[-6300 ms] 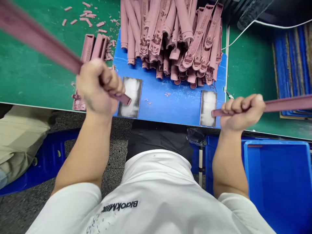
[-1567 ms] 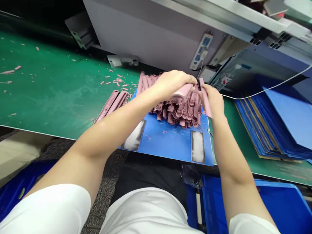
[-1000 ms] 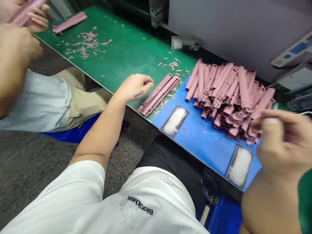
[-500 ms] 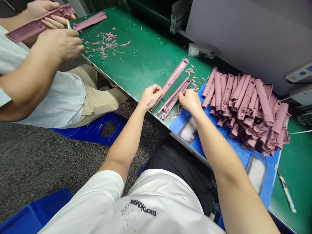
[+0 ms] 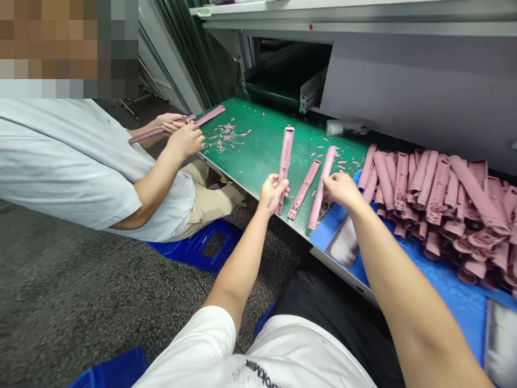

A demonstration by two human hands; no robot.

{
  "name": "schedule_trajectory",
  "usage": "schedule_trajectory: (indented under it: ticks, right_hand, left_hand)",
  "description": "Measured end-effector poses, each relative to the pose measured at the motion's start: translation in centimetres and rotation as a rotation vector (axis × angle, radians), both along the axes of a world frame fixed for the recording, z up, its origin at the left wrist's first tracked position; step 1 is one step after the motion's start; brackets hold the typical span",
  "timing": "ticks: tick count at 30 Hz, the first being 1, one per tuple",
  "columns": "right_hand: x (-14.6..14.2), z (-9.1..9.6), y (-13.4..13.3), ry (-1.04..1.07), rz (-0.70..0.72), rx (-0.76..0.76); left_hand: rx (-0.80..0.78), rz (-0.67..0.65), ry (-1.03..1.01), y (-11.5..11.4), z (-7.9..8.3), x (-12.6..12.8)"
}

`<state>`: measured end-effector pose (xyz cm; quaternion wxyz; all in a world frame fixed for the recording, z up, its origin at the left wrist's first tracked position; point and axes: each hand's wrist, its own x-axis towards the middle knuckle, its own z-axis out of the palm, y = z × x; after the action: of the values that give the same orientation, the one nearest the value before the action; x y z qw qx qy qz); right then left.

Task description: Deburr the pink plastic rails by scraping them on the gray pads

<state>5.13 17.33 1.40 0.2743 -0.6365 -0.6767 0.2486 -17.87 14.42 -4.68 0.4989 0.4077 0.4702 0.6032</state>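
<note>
1. Head view: over the green tabletop [image 5: 258, 168], the left hand [image 5: 273, 193] grasps an open-faced pink strip [image 5: 287, 145] near its lower end, thumb across it, the hollow side showing and the long end pointing to the far side.
2. Just to the right, the right hand [image 5: 340, 189] has its fingers closed on a rounded pink strip [image 5: 326, 171], gripping it partway along from the right side. From this angle I can't quite tell whether either strip touches the surface below.
3. Between those two lies a third pink strip [image 5: 305, 188], slanted, with its near end close to the near edge.
4. On the right, a heap of pink strips [image 5: 436, 186] is stacked on a blue board [image 5: 456, 299]. Two pale patches sit on that board: the left patch [image 5: 344, 242], partly behind the right forearm, and the right patch [image 5: 503, 334].
5. Over on the left, a co-worker seated on a blue stool [image 5: 205, 249] has both hands about another pink strip [image 5: 146, 135]; beyond it, one more strip [image 5: 212, 115] points to the far side.
6. Pink scraps [image 5: 222, 137] litter the surface near the co-worker.
</note>
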Motion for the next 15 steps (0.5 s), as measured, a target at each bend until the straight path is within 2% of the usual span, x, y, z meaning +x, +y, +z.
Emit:
schedule_trajectory:
  ticks: [1,3,5,7,10,13,15]
  right_hand:
    - [0.2,0.2,-0.9,0.115,-0.008,-0.007]
    - [0.8,0.6,-3.5,0.485,-0.044,-0.034]
    - [1.9,1.0,-7.3,0.870,-0.101,0.004]
    - [3.9,1.4,-12.0,1.059,-0.155,0.074]
    - [8.5,2.1,-19.6,1.057,-0.251,0.233]
    - [14.0,2.7,-25.8,0.855,-0.478,0.657]
    - [17.4,2.5,-28.6,0.695,-0.648,0.881]
  left_hand:
    - [0.004,0.012,-0.026,0.0,0.1,-0.2]
    - [0.013,0.041,-0.075,-0.1,0.5,-0.6]
    - [0.020,0.073,-0.113,-0.8,1.0,-0.8]
    - [0.065,0.101,-0.155,-2.4,1.8,-0.3]
    - [0.210,0.062,-0.219,-6.0,3.2,2.5]
    - [0.320,-0.087,-0.286,-9.1,4.7,7.5]
    - [0.353,-0.183,-0.324,-10.2,5.0,11.1]
